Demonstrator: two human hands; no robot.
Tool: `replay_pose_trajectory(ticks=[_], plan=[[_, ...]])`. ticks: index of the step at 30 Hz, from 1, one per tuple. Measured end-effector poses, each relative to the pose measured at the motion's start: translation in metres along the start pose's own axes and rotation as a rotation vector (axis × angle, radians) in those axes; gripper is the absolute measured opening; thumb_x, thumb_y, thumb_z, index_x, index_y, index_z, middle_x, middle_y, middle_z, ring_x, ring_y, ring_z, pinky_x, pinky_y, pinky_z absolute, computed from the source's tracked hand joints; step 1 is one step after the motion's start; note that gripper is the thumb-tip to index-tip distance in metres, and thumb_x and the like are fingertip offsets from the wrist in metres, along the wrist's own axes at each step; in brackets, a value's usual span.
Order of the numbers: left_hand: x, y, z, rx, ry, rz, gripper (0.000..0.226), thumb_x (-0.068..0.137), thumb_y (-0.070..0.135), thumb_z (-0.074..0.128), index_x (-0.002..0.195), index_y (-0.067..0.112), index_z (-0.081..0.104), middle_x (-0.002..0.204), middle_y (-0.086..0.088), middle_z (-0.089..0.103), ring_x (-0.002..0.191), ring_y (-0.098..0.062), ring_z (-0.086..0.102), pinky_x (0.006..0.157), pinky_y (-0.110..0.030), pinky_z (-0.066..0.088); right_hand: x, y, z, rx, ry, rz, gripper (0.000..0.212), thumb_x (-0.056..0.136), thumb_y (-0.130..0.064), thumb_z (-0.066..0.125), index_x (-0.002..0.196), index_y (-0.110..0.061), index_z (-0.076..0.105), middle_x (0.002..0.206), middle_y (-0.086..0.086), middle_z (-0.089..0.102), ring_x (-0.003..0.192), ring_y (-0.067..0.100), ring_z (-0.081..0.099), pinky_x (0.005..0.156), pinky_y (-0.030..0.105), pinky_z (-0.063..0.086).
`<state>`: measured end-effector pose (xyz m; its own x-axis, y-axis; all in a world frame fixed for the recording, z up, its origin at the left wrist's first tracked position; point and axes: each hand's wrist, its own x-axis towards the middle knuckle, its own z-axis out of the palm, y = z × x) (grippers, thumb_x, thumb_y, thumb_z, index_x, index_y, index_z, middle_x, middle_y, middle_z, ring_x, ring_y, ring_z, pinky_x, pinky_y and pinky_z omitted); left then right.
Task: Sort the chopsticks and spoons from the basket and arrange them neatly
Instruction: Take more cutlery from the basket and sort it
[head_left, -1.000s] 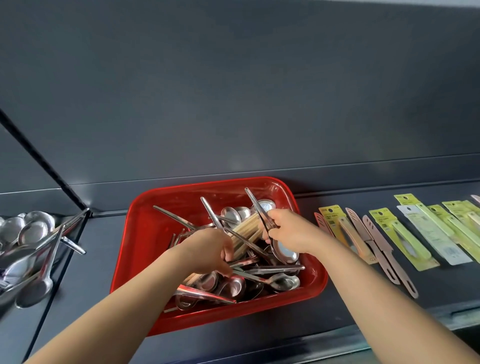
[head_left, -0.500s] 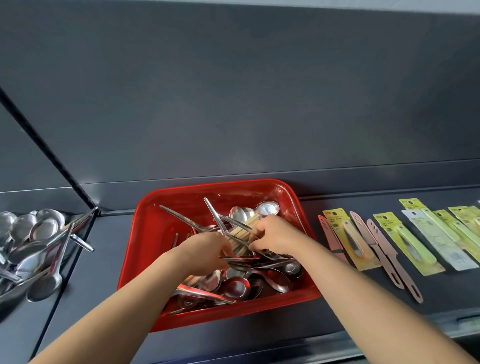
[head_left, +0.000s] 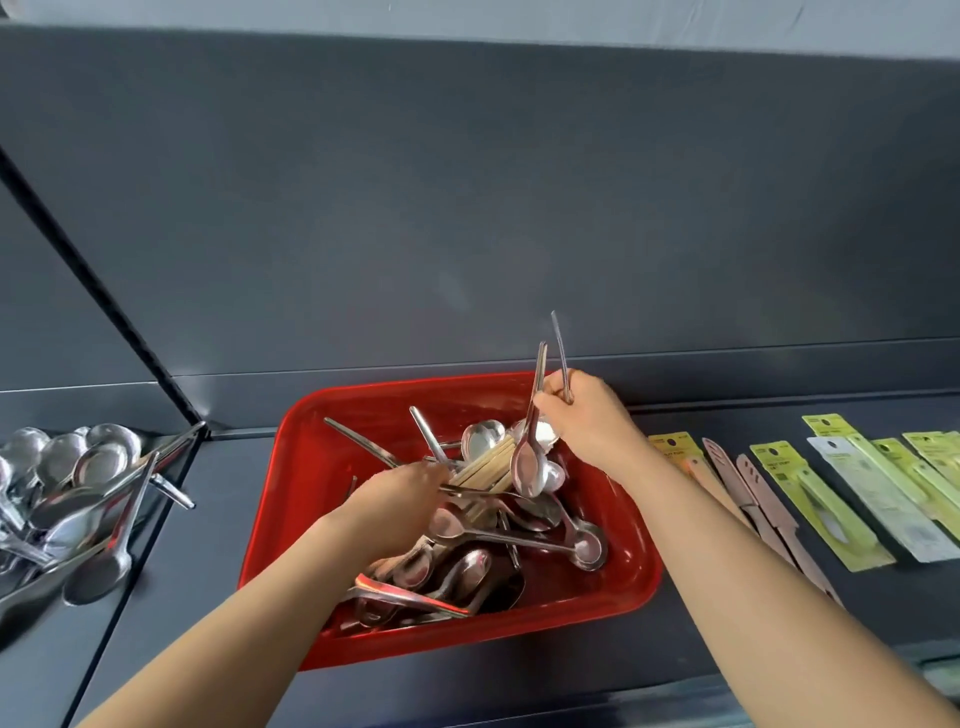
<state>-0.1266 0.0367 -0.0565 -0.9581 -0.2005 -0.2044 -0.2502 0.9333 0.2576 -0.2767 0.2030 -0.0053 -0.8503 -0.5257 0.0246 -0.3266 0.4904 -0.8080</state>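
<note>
- At the far left, a pile of metal spoons lies behind a dark divider; they are shiny and smooth, with round bowls and thin flat handles that point in many directions.
- The shelf under everything is dark grey, flat and matte, with a plain grey back wall of the same colour.
- The red basket stands in the middle of the shelf. It is glossy plastic, rectangular, with rounded corners and a low rim.
- The left hand reaches into the basket, palm down over the heap. Its fingers are closed on something in the heap, but I cannot tell exactly what.
- Inside the basket, loose spoons of polished steel lie tangled, and a bundle of pale wooden chopsticks, straight and thin, lies among them near the back.
- The right hand is above the back right corner of the basket. Its fingers pinch the handles of two lifted spoons; one oval bowl hangs down and the thin handles stick up.
- To the right, flat packets with yellow-green cards lie in a row on the shelf, beside long pinkish utensils.
</note>
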Motion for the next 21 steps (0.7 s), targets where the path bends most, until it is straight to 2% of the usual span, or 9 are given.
replay_pose_trajectory(ticks=[3, 6, 9, 13, 17, 21], plan=[[-0.001, -0.008, -0.011, 0.04, 0.045, -0.031, 0.017, 0.098, 0.021, 0.046, 0.114, 0.022, 0.049, 0.083, 0.0, 0.064, 0.066, -0.02, 0.058, 0.057, -0.036, 0.049, 0.0, -0.01, -0.004, 0.112, 0.047, 0.001, 0.009, 0.093, -0.017, 0.056, 0.085, -0.014, 0.059, 0.054, -0.011, 0.048, 0.044, 0.003, 0.039, 0.047, 0.016, 0.033], [-0.007, -0.02, -0.027, 0.074, 0.093, -0.06, 0.009, 0.094, 0.012, 0.051, 0.093, 0.02, 0.047, 0.081, -0.001, 0.066, 0.065, -0.021, 0.061, 0.055, -0.036, 0.048, 0.003, -0.023, -0.005, 0.25, 0.058, 0.012, 0.015, 0.094, -0.015, 0.055, 0.079, -0.017, 0.055, 0.049, -0.011, 0.043, 0.044, 0.008, 0.037, 0.047, 0.022, 0.031], [-0.02, -0.04, -0.047, 0.076, 0.156, -0.098, 0.008, 0.095, 0.014, 0.046, 0.087, 0.015, 0.048, 0.083, -0.007, 0.065, 0.077, -0.031, 0.062, 0.064, -0.042, 0.05, 0.006, -0.04, 0.0, 0.326, 0.038, 0.007, 0.017, 0.094, -0.015, 0.055, 0.077, -0.016, 0.055, 0.05, -0.009, 0.041, 0.048, 0.011, 0.035, 0.05, 0.028, 0.031], [-0.053, -0.072, -0.068, 0.017, 0.292, -0.184, 0.011, 0.095, 0.01, 0.043, 0.087, 0.008, 0.05, 0.083, -0.011, 0.063, 0.08, -0.038, 0.06, 0.066, -0.046, 0.048, 0.009, -0.068, 0.025, 0.391, -0.044, -0.007, 0.016, 0.095, -0.014, 0.054, 0.08, -0.011, 0.058, 0.044, -0.014, 0.039, 0.045, 0.01, 0.032, 0.051, 0.03, 0.027], [-0.091, -0.107, -0.085, -0.108, 0.468, -0.281, 0.022, 0.098, 0.014, 0.044, 0.078, 0.01, 0.049, 0.066, 0.002, 0.052, 0.068, -0.035, 0.052, 0.061, -0.041, 0.043, 0.009, -0.102, 0.064, 0.429, -0.144, -0.032, 0.02, 0.096, -0.013, 0.053, 0.076, -0.011, 0.058, 0.049, -0.01, 0.039, 0.046, 0.01, 0.032, 0.05, 0.03, 0.025], [-0.136, -0.164, -0.093, -0.195, 0.59, -0.413, 0.02, 0.098, 0.019, 0.048, 0.084, 0.009, 0.059, 0.074, -0.009, 0.061, 0.074, -0.037, 0.056, 0.064, -0.041, 0.043, 0.008, -0.145, 0.124, 0.513, -0.241, -0.05, 0.024, 0.096, -0.009, 0.052, 0.072, -0.012, 0.054, 0.057, -0.002, 0.038, 0.049, 0.011, 0.03, 0.051, 0.03, 0.022]])
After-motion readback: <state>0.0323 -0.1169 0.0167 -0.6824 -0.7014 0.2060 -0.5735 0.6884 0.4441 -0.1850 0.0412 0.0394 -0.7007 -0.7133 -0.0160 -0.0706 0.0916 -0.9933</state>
